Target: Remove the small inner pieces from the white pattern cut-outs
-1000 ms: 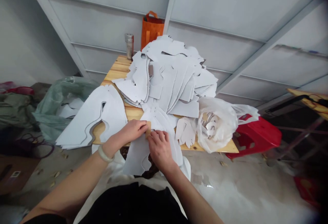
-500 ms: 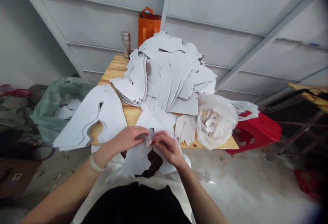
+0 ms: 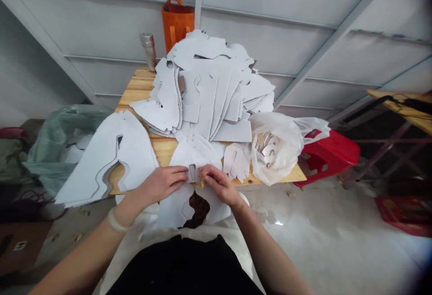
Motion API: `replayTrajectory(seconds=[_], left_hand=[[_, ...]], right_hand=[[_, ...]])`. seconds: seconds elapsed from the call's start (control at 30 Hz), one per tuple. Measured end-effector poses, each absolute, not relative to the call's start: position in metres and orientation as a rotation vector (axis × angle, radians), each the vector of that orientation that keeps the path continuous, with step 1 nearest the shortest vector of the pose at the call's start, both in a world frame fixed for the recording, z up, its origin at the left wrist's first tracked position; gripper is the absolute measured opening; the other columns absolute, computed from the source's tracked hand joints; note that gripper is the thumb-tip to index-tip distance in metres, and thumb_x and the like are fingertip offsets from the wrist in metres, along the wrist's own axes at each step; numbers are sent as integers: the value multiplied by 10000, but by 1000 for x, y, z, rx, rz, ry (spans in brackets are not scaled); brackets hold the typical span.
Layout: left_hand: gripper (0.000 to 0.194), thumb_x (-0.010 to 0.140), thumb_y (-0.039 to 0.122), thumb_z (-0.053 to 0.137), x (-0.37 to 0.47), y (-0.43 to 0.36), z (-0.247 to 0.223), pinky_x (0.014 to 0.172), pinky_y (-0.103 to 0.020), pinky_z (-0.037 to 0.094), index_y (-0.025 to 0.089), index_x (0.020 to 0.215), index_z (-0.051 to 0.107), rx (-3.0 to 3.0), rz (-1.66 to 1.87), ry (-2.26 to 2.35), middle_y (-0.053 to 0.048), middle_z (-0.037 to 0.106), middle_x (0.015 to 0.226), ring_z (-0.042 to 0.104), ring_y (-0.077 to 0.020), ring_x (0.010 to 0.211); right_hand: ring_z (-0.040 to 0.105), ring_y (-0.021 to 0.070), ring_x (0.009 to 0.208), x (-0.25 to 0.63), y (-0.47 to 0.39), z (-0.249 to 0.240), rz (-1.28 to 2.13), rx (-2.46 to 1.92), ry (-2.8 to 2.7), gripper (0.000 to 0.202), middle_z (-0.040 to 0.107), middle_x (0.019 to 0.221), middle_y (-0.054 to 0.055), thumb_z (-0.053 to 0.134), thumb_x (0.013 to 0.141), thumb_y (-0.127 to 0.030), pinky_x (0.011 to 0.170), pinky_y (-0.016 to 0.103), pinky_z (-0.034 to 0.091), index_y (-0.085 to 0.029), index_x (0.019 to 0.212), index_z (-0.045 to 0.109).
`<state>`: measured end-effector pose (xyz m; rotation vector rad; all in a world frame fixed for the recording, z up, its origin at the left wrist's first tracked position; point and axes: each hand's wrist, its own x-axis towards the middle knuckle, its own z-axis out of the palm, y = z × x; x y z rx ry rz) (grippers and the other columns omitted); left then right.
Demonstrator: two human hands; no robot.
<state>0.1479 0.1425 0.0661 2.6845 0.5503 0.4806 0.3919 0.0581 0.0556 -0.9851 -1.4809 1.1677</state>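
Note:
White cut-out card sheets [image 3: 170,205] lie fanned at the table's front edge, hanging over it toward my body, with a curved opening low down and a small slot higher up. My left hand [image 3: 165,182] lies on the sheets just left of the slot, its fingers stretched out. On the slot's right side, my right hand [image 3: 218,184] pinches a small tan scrap [image 3: 203,180] between thumb and fingers. Dark brown shows through the curved opening.
A tall heap of cut card [image 3: 209,83] covers the wooden table [image 3: 165,148]. More sheets [image 3: 87,169] overhang its left. A clear plastic bag [image 3: 286,146] of scraps sits right, near a red stool [image 3: 334,151]. A green bag [image 3: 50,142] stands left.
The narrow flap between my hands is no longer raised. My left fingers have flattened onto the sheets, and a tan scrap now shows in my right fingers. The whole view has shifted slightly.

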Motion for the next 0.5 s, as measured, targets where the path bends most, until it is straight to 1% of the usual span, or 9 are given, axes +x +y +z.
replayTrajectory(seconds=[0.1,0.2,0.33,0.43,0.5], left_hand=[[187,1015,220,558,150,141,70,925,-320,583,219,1101,724,2724,473,491,-74,712,1287,716,-216,1098],[210,1024,215,539,150,142,72,905,-310,579,229,1117,727,2753,457,455,-67,720,1244,712,-205,1072],[238,1030,199,515,149,145,72,899,-304,572,233,1085,744,2752,430,417,-55,719,1234,701,-197,1077],[244,1033,193,508,149,147,72,923,-317,569,224,1090,743,2760,423,373,-56,721,1236,690,-204,1106],[239,1034,195,512,150,147,73,941,-328,569,213,1109,738,2766,439,344,-65,724,1228,687,-211,1116]], right_hand=[[564,205,893,393,59,51,1172,-973,-1412,280,561,867,18,548,1014,-504,908,381,490,-250,904,592],[559,211,895,393,61,49,1220,-980,-1297,298,555,847,17,589,983,-534,931,390,484,-253,886,597],[558,202,840,392,67,51,1326,-913,-1070,329,551,803,4,673,913,-557,1012,438,464,-252,829,584],[541,183,772,392,72,54,1396,-832,-909,318,517,729,-19,716,886,-508,1101,474,419,-250,777,567],[536,176,761,393,75,55,1421,-796,-833,300,500,700,-27,728,885,-459,1138,481,394,-245,750,566]])
